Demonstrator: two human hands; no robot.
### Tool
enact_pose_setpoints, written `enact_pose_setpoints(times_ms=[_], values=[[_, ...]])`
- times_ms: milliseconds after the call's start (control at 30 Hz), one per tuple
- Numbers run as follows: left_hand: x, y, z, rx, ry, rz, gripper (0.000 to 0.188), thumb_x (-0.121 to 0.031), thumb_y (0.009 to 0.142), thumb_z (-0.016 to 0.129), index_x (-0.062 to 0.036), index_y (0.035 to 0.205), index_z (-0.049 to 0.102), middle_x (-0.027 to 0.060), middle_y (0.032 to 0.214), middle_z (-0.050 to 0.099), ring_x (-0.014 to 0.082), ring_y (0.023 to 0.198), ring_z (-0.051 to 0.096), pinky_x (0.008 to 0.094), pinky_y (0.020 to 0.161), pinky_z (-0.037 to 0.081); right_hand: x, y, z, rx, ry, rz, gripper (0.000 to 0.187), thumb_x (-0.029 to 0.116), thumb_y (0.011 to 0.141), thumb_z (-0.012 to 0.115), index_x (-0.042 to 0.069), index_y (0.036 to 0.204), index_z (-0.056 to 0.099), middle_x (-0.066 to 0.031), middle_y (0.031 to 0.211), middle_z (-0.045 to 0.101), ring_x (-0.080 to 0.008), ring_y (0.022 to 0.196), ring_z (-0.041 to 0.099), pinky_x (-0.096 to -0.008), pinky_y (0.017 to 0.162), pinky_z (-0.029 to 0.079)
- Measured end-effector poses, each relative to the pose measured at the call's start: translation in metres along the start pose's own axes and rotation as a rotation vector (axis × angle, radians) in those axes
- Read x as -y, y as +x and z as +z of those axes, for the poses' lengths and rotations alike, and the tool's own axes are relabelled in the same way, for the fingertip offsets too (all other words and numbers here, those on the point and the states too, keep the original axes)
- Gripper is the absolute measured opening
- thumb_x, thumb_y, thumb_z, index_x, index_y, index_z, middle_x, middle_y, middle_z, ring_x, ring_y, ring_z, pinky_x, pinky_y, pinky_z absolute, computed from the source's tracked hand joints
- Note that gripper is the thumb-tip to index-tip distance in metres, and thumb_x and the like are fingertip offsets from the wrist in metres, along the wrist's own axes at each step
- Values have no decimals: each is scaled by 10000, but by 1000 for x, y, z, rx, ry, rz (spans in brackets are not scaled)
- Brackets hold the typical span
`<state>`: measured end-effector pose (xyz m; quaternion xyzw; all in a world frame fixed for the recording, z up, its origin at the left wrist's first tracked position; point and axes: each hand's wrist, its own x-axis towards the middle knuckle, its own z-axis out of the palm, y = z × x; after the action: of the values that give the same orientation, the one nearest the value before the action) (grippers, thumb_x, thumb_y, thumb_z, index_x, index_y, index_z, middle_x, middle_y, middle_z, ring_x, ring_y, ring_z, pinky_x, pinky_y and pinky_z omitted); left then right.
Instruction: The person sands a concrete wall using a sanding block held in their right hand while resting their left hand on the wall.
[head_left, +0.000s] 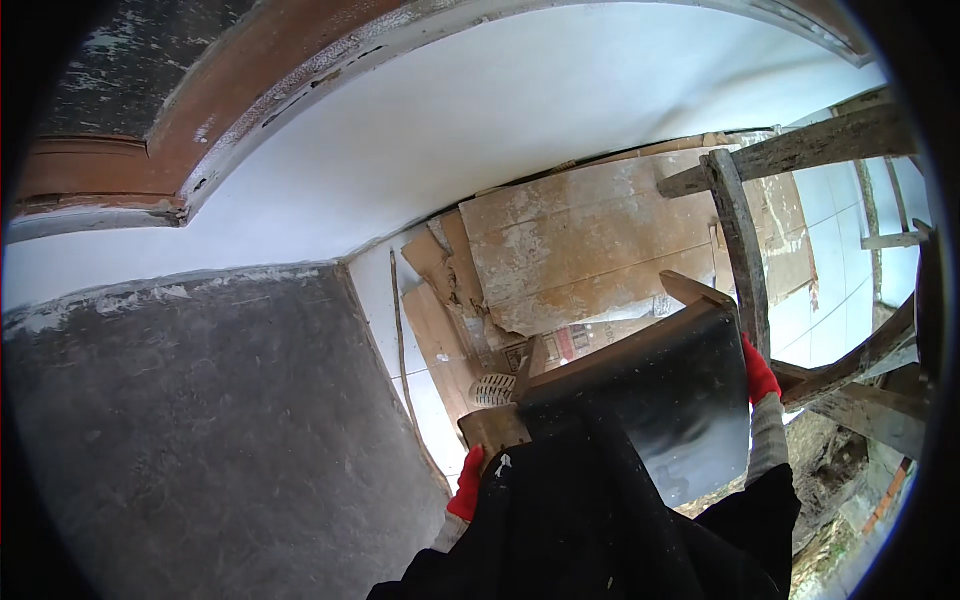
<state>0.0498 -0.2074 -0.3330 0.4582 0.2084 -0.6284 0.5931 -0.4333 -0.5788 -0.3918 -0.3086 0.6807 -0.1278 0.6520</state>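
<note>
Before my body I carry a piece of wooden furniture (pixel 650 400) with a glossy black top and short brown wooden ends sticking out; its exact kind cannot be made out. My left hand (pixel 466 487), in a red glove, is closed on its near-left wooden end (pixel 497 432). At the far right edge my right hand (pixel 760 372), also red-gloved, grips the side, its fingertips partly hidden. The black top is tilted, and my black clothing covers its near-left part. Just beyond the left end lies a pale slotted object (pixel 493 390), partly hidden.
Stained cardboard sheets (pixel 590 240) cover white tiles along the white wall (pixel 480 110). A rough timber frame (pixel 740 240) stands close at the right. A thin stick (pixel 402 350) lies beside the dark grey floor (pixel 200 420). Rough ground (pixel 830 450) shows at lower right.
</note>
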Motion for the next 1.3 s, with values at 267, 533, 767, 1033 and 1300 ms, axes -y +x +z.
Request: enact_pose_setpoints(times_ms=[267,533,767,1033,1300], values=[[12,2,7,-37,-24,-24,698,-474,1017,565,-57,1536,358,148,1502,462,294,1363,469,440,1161,384,27,33,-26,-58,-81,-67,714,636,1001,535,29,1356,657,-84,1323,684,-188,1169,622,-302,1013,464],[13,-4,11,-54,-46,-14,699,-449,1042,531,-65,1568,279,132,1555,377,270,1413,393,414,1186,336,58,8,8,-312,-253,32,585,512,1056,524,66,1426,608,-72,1317,676,-176,1202,594,-302,1040,449],[6,-24,25,-57,-64,7,703,-427,1065,501,-71,1596,210,118,1601,303,248,1457,326,391,1207,294,75,-80,163,-324,-1212,-926,771,410,923,693,63,1559,429,-202,1584,432,-374,1461,405,-442,1235,274],[-52,-64,70,31,-43,201,712,-402,1090,466,-79,1628,131,102,1653,218,224,1507,249,365,1232,246,66,-181,384,1003,-232,-490,724,305,964,669,106,1591,365,-165,1525,481,-308,1436,430,-414,1184,340],[-189,-195,114,25,175,807,725,-377,1116,432,-86,1660,52,86,1706,133,199,1557,173,339,1256,197,193,-396,499,1341,227,-155,730,266,999,637,120,1629,300,-108,1511,508,-244,1395,472,-366,1144,386]])
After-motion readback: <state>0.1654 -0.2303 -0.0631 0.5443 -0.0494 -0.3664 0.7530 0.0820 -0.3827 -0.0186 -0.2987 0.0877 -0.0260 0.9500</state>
